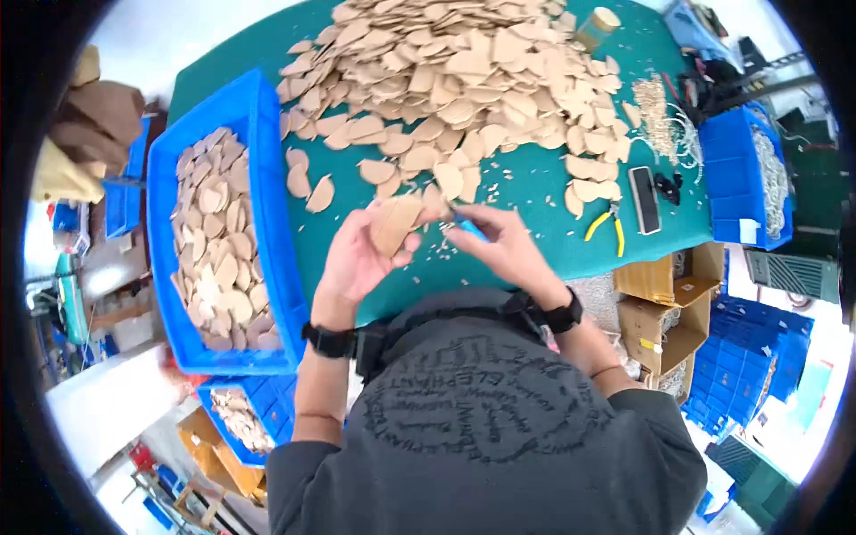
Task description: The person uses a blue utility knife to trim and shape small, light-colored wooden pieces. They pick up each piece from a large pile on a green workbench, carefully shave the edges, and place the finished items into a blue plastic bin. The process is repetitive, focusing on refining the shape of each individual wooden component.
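My left hand (352, 263) is closed on a flat tan cardboard-like piece (395, 225), held up above the near part of the green table (357, 301). Close beside it, my right hand (513, 248) grips a small blue-handled tool (470, 229), its dark end toward the piece. The tool's exact kind is too small to make out. Small pale scraps (439, 254) lie scattered under and around both hands. Just beyond them, loose tan half-round pieces (377, 171) lie at the front of a large heap (455, 80).
On the left stands a blue bin (276, 205) holding many tan pieces. To the right are yellow-handled pliers (606, 229), a phone (644, 201) and a pile of small tan bits (655, 116). A blue crate (727, 178) and cardboard boxes (655, 334) sit past the table's right side.
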{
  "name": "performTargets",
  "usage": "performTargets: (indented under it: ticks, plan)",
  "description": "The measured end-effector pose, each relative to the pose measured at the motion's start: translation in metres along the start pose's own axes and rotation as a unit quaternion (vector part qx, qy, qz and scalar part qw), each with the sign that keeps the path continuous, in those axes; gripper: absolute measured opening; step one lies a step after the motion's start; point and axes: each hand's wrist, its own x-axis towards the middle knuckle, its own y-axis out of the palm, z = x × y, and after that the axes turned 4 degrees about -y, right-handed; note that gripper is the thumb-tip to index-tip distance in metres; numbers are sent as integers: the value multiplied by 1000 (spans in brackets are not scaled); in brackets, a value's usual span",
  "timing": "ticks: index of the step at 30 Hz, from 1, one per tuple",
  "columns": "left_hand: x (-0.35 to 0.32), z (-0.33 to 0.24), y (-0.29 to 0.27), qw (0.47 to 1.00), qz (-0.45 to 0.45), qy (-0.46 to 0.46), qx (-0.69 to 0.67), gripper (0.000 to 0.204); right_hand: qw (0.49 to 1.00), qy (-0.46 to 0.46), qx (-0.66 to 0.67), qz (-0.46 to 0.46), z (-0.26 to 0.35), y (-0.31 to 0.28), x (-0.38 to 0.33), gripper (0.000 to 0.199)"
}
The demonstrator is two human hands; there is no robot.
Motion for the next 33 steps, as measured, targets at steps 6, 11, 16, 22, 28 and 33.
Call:
performTargets:
  ticks: [6, 11, 16, 22, 28, 33]
  plan:
    - [4, 10, 10, 958, -108, 133, 229, 31, 998, 27, 4, 49, 10, -10, -2, 36]
    - [-4, 9, 28, 916, -133, 186, 329, 30, 999, -1, -35, 40, 21, -9, -6, 40]
    - [-11, 8, 33, 913, -112, 209, 331, 31, 999, -11, -14, 32, 33, -4, -9, 37]
    - [-18, 8, 33, 895, -133, 229, 359, 32, 995, 7, -77, 59, 35, -4, -7, 39]
    - [-19, 11, 38, 877, -141, 244, 389, 33, 994, -38, -100, 35, 37, 1, -6, 41]
    - [-20, 12, 41, 872, -156, 234, 402, 32, 993, -17, -111, 33, 38, 0, -6, 43]
